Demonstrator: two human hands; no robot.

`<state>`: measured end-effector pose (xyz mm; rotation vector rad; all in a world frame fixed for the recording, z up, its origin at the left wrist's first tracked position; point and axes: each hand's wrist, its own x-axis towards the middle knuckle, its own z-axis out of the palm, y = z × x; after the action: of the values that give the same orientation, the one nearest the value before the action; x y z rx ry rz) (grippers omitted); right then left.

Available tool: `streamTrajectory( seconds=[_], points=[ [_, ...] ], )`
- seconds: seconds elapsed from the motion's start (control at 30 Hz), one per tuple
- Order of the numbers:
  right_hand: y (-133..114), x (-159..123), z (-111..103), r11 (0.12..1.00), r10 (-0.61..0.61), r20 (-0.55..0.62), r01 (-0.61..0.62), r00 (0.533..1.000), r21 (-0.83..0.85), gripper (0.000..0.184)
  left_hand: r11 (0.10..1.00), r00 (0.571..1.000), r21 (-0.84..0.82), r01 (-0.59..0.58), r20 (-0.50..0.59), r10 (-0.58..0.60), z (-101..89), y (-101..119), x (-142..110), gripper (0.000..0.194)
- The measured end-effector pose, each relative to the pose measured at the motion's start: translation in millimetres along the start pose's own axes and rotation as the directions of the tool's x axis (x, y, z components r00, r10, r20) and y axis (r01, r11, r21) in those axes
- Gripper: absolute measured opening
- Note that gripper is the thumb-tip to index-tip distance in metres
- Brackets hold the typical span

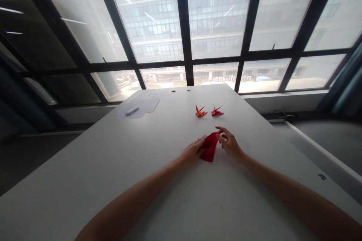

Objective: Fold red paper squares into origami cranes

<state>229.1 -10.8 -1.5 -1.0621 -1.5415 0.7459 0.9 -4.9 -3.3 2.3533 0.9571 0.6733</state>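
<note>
A folded piece of red paper point(209, 147) lies on the white table point(141, 165) between my two hands. My left hand point(192, 153) rests on its left edge, fingers pressed down on the paper. My right hand point(229, 144) pinches the paper's upper right corner with thumb and forefinger, the other fingers curled. Beyond the hands stand two finished paper cranes, an orange crane point(200, 112) and a red crane point(217, 111), side by side.
Sheets of white paper point(141, 106) with a white marker point(132, 111) lie at the table's far left. Two small dark holes point(181, 91) sit near the far edge. A large window wall rises behind; scissors point(279, 114) lie on the sill at right.
</note>
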Motion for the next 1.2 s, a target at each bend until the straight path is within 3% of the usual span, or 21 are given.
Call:
streamTrajectory(
  seconds=[0.07, 0.13, 0.27, 0.47, 0.67, 0.83, 1.0, 1.2],
  points=[
    [0.5, -0.4, -7.7, 0.993, -0.105, 0.008, 0.106, 0.994, -0.056, 0.036, 1.0, 1.0, 0.009, 0.025, -0.001, -0.025, 1.0, -1.1, 0.5, 0.066],
    [1.8, -1.2, -15.2, 0.978, -0.175, 0.106, 0.185, 0.979, -0.096, 0.031, 0.999, 0.999, 0.023, 0.032, -0.008, -0.032, 1.7, -0.5, 0.5, 0.066],
    [6.4, -1.3, -24.1, 0.947, -0.244, 0.269, 0.289, 0.932, -0.143, 0.018, 0.997, 1.0, 0.076, 0.007, -0.029, -0.004, 1.9, 2.9, -0.4, 0.063],
    [9.4, 3.4, -25.7, 0.89, -0.3, 0.33, 0.387, 0.895, -0.241, 0.015, 0.988, 0.999, 0.151, -0.035, 0.015, 0.033, 3.5, 0.6, 0.4, 0.067],
    [8.1, 3.3, -26.9, 0.895, -0.264, 0.343, 0.361, 0.902, -0.262, 0.018, 0.988, 0.998, 0.153, -0.02, 0.054, 0.012, 3.7, -0.3, 1.8, 0.071],
    [9.5, 3.6, -24.3, 0.916, -0.257, 0.268, 0.323, 0.928, -0.239, 0.009, 0.991, 0.999, 0.136, -0.013, 0.038, 0.008, 2.4, 3.0, 0.8, 0.071],
    [14.6, 4.4, -14.8, 0.981, -0.133, 0.113, 0.147, 0.985, -0.124, 0.035, 0.993, 1.0, 0.12, 0.014, 0.022, -0.017, 2.5, 4.5, -0.2, 0.071],
    [20.8, 5.6, -10.2, 0.997, -0.002, 0.063, 0.007, 0.998, -0.075, 0.043, 0.991, 0.999, 0.126, -0.041, 0.04, 0.036, 0.0, 8.3, -2.4, 0.059]
  ],
)
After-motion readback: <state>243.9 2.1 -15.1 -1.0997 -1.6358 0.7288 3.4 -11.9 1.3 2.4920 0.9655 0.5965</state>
